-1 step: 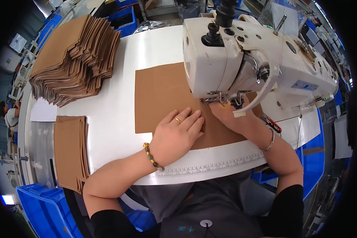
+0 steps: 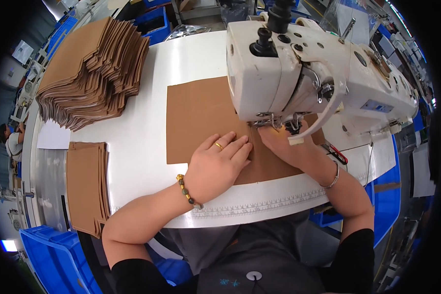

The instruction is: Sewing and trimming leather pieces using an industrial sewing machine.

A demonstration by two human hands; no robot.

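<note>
A flat brown fabric panel (image 2: 198,120) lies on the white sewing table under the head of a white sewing machine (image 2: 264,73). My left hand (image 2: 215,169) rests open on the panel, palm down with fingers stretched toward the presser foot (image 2: 264,121). My right hand (image 2: 291,144) lies on the panel's right part, close by the presser foot. Its fingers are mostly hidden behind the machine's parts, so their grip does not show. A seam or fold line runs down the panel between both hands.
A tall stack of brown panels (image 2: 90,73) stands at the far left, with a smaller pile (image 2: 85,188) nearer me. Red-handled snips (image 2: 337,154) lie right of my right hand. Blue bins (image 2: 59,255) flank the table. A ruler strip (image 2: 259,207) runs along the front edge.
</note>
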